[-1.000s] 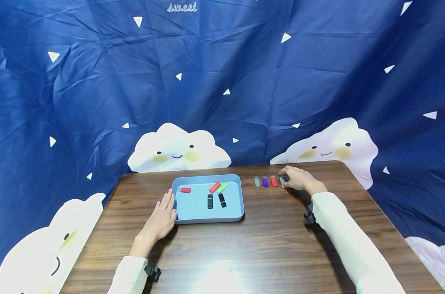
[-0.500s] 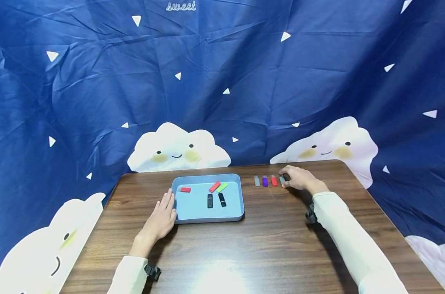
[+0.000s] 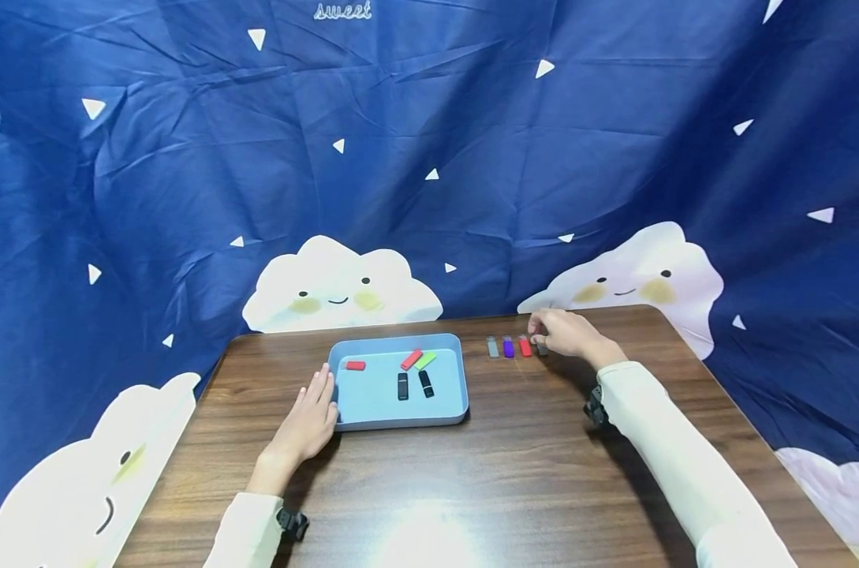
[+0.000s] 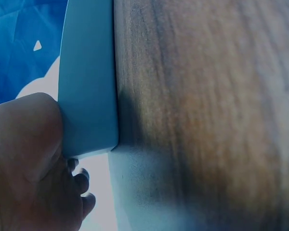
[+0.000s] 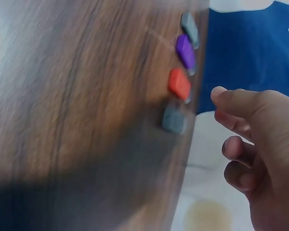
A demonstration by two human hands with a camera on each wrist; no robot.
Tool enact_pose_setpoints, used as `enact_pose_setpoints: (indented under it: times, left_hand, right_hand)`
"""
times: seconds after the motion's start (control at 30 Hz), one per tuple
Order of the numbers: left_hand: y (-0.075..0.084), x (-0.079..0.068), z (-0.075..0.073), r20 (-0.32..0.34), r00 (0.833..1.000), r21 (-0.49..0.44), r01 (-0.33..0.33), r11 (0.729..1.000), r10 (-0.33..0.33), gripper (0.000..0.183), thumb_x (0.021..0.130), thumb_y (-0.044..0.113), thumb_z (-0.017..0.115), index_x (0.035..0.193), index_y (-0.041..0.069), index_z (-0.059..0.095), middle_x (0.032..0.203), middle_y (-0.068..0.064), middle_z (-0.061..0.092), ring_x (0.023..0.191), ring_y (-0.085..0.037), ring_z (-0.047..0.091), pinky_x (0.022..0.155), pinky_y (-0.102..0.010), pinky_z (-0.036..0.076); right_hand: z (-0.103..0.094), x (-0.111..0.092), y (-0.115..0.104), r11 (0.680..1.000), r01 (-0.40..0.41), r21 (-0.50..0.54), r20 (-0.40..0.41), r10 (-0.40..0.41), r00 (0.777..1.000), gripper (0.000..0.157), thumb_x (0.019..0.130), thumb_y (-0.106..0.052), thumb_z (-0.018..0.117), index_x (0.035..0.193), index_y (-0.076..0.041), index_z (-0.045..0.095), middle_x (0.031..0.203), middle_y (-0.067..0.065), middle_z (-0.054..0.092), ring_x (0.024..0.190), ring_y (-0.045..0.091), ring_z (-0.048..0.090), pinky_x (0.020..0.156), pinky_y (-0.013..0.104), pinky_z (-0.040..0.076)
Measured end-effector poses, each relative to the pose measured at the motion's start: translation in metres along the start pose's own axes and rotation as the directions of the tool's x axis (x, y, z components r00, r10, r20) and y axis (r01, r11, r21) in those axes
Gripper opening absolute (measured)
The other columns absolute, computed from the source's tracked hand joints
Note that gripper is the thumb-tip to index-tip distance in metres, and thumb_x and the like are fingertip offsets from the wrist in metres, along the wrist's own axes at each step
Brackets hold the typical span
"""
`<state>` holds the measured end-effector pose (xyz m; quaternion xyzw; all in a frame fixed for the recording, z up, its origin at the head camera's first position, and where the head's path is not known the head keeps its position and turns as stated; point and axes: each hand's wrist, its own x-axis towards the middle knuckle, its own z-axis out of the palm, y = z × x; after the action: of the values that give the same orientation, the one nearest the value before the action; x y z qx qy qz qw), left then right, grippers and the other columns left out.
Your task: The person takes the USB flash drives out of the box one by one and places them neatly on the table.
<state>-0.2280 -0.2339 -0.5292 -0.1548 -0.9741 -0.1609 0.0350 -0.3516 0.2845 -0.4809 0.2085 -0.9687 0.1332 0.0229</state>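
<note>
My left hand (image 3: 307,416) lies with straight fingers along the left side of the light blue tray (image 3: 401,422), its thumb near the front corner. Beside the tray on the right, USB sticks stand in a row: a grey stick (image 3: 493,348), a purple stick (image 3: 509,349), a red stick (image 3: 524,348) and, rightmost, another grey stick (image 5: 173,119). Just above that last one hovers my right hand (image 3: 565,333), its fingers loosely bent and apart from the stick in the right wrist view. The hand partly covers this grey stick in the head view.
Inside the tray lie a red stick (image 3: 355,365), a second red stick (image 3: 411,360), a green stick (image 3: 426,360), and two black sticks, one upright (image 3: 402,386) and one slanted (image 3: 427,383). A blue cloud-patterned cloth (image 3: 401,197) hangs behind the wooden table (image 3: 514,473).
My right hand has let go of the rightmost grey stick and risen slightly, up and to the left. The left hand stays at the tray. The head view has shifted a little.
</note>
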Motion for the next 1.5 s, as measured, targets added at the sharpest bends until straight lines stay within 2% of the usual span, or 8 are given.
enact_pose_setpoints:
  times: [0.03,0.13,0.27,0.47,0.6,0.87,1.1,1.5]
  left_hand:
    - [-0.001,0.000,0.000,0.001,1.000,-0.001,0.001,1.000,-0.001,0.060,0.109,0.014,0.041,0.159,-0.017,0.030,0.174,-0.031,0.021,0.159,-0.052,0.027,0.127,-0.070,0.026]
    - [-0.001,0.002,-0.001,0.010,1.000,0.002,0.010,1.000,-0.010,0.060,0.110,0.013,0.042,0.160,-0.016,0.029,0.174,-0.029,0.019,0.160,-0.051,0.025,0.129,-0.069,0.024]
    - [-0.002,0.004,-0.001,0.015,1.000,-0.002,0.012,1.000,-0.012,0.061,0.110,0.013,0.043,0.161,-0.015,0.028,0.175,-0.028,0.019,0.161,-0.049,0.024,0.129,-0.068,0.024]
    - [-0.002,0.004,0.002,-0.005,1.000,-0.025,-0.012,1.000,0.012,0.060,0.108,0.013,0.041,0.159,-0.017,0.030,0.173,-0.032,0.021,0.159,-0.053,0.026,0.127,-0.072,0.024]
    - [-0.004,0.002,0.002,0.011,1.000,-0.019,0.003,1.000,-0.002,0.061,0.109,0.013,0.041,0.160,-0.017,0.028,0.174,-0.030,0.019,0.160,-0.052,0.024,0.128,-0.071,0.024]
    - [-0.004,0.002,-0.001,0.027,1.000,-0.012,0.011,1.000,-0.011,0.060,0.110,0.012,0.043,0.162,-0.015,0.026,0.176,-0.027,0.017,0.161,-0.050,0.022,0.130,-0.068,0.022]
    - [-0.009,0.002,0.003,0.008,1.000,-0.039,-0.019,0.999,0.020,0.060,0.110,0.014,0.040,0.161,-0.016,0.027,0.174,-0.031,0.018,0.160,-0.052,0.023,0.128,-0.071,0.024]
    - [-0.013,0.005,0.006,-0.011,0.999,-0.055,-0.049,0.997,0.049,0.061,0.110,0.017,0.038,0.161,-0.015,0.028,0.175,-0.029,0.018,0.159,-0.054,0.023,0.126,-0.073,0.023]
  right_hand:
    - [-0.001,0.002,-0.003,1.000,0.012,-0.003,-0.007,-0.012,1.000,0.004,0.097,-0.019,0.075,0.096,-0.017,0.071,0.097,0.002,0.074,0.090,0.024,0.069,0.076,0.053,0.058]
    - [-0.006,0.010,-0.013,0.997,0.078,-0.012,-0.036,-0.079,0.996,0.011,0.096,-0.017,0.074,0.087,-0.020,0.068,0.086,-0.004,0.071,0.080,0.017,0.064,0.070,0.048,0.056]
    - [-0.010,0.016,-0.028,0.987,0.159,-0.013,-0.063,-0.160,0.985,0.014,0.094,-0.016,0.076,0.085,-0.019,0.066,0.080,-0.006,0.067,0.077,0.015,0.062,0.071,0.045,0.055]
    - [-0.012,0.022,-0.057,0.980,0.197,-0.025,-0.050,-0.198,0.979,0.014,0.095,-0.019,0.077,0.088,-0.021,0.066,0.087,-0.006,0.067,0.078,0.015,0.063,0.072,0.042,0.055]
    - [-0.013,0.027,-0.080,0.972,0.234,-0.036,-0.031,-0.235,0.972,0.011,0.096,-0.021,0.076,0.090,-0.022,0.067,0.091,-0.006,0.069,0.079,0.015,0.064,0.070,0.041,0.055]
    - [-0.014,0.038,-0.120,0.952,0.304,-0.040,0.005,-0.304,0.953,0.011,0.096,-0.019,0.074,0.089,-0.024,0.067,0.089,-0.009,0.065,0.079,0.013,0.060,0.069,0.037,0.052]
    - [-0.006,0.048,-0.146,0.924,0.376,-0.074,0.014,-0.376,0.926,0.010,0.096,-0.015,0.073,0.090,-0.022,0.068,0.085,-0.009,0.064,0.078,0.012,0.061,0.069,0.036,0.055]
    - [-0.006,0.066,-0.183,0.909,0.411,-0.064,0.060,-0.408,0.911,0.008,0.098,-0.014,0.072,0.093,-0.020,0.070,0.089,-0.007,0.067,0.077,0.012,0.060,0.066,0.033,0.052]
